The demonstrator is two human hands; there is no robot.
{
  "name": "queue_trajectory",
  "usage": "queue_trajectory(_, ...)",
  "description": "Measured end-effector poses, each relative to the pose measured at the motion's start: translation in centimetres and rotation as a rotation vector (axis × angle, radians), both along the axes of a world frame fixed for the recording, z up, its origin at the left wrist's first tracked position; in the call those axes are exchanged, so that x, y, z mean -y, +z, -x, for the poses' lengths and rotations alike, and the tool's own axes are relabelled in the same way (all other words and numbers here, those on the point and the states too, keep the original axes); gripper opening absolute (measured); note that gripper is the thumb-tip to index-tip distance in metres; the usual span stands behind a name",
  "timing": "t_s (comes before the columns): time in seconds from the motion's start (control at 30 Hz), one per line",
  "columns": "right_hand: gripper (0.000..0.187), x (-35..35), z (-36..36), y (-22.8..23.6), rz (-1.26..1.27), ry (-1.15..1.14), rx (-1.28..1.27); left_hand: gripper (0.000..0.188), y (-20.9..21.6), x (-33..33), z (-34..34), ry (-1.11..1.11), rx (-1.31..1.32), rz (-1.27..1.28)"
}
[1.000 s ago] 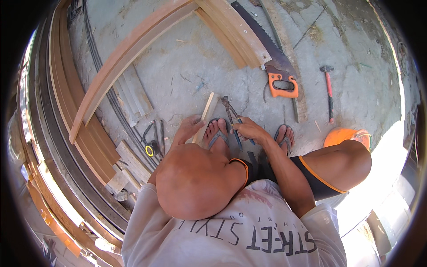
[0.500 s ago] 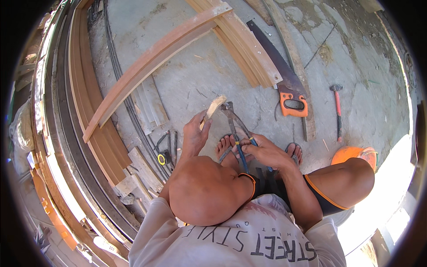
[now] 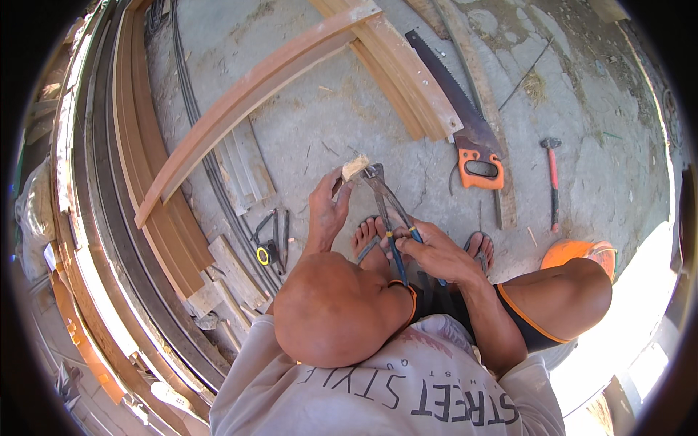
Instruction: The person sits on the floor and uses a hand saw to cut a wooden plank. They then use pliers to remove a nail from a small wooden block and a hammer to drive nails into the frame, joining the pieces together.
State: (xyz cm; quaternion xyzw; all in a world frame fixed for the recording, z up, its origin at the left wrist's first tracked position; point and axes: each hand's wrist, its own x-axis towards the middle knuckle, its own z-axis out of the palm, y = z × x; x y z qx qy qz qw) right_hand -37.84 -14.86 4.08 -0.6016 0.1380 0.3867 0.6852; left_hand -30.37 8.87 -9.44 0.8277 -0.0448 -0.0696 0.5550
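My left hand grips a small, pale piece of wood with rough, splintered faces. Its fingers are closed round the lower part, which they mostly hide. In my right hand are long-handled pincers with dark metal jaws and blue-and-yellow handle grips. The handles are spread slightly, and the pincers' head meets the right side of the wood piece. Whether the jaws bite on anything there is too small to tell. Both hands are above my sandalled feet, between my bent knees.
A wooden frame spans the concrete ahead. To the right lie a handsaw with an orange handle, a red-handled hammer and an orange hard-hat-like shell. A tape measure and long planks are at left.
My left hand has turned the wood piece, so it now looks shorter and shows its end. The pincers stay in my right hand, almost unmoved.
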Motion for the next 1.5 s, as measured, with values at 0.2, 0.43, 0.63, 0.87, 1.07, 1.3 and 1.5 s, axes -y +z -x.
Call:
queue_trajectory(0.2,0.042,-0.4,-0.4,0.2,0.044,0.046,0.008,0.035,0.0,-0.3,0.0,0.013,-0.037,0.028)
queue_trajectory(0.43,0.035,-1.6,-0.9,0.7,-0.025,0.003,-0.1,0.045,0.9,-1.3,-0.3,0.018,-0.12,0.239)
queue_trajectory(0.63,0.041,-4.3,-0.6,-0.2,0.057,0.052,0.024,0.089,5.2,0.7,-4.2,0.024,0.002,0.477)
queue_trajectory(0.87,0.044,-7.0,1.0,-3.3,0.135,-0.01,0.176,0.082,4.7,0.6,-4.7,0.081,-0.199,0.58)
queue_trajectory(1.07,0.048,-8.2,1.1,-7.3,0.206,0.014,0.359,0.075,5.4,0.9,-4.5,0.182,-0.228,0.559)
queue_trajectory(1.3,0.035,-5.8,-0.1,-2.3,0.152,0.039,0.274,0.069,3.7,0.7,-4.2,0.154,-0.097,0.591)
queue_trajectory(1.5,0.049,-4.7,-1.8,0.2,0.255,0.142,0.231,0.068,3.7,0.9,-4.9,0.112,-0.122,0.562)
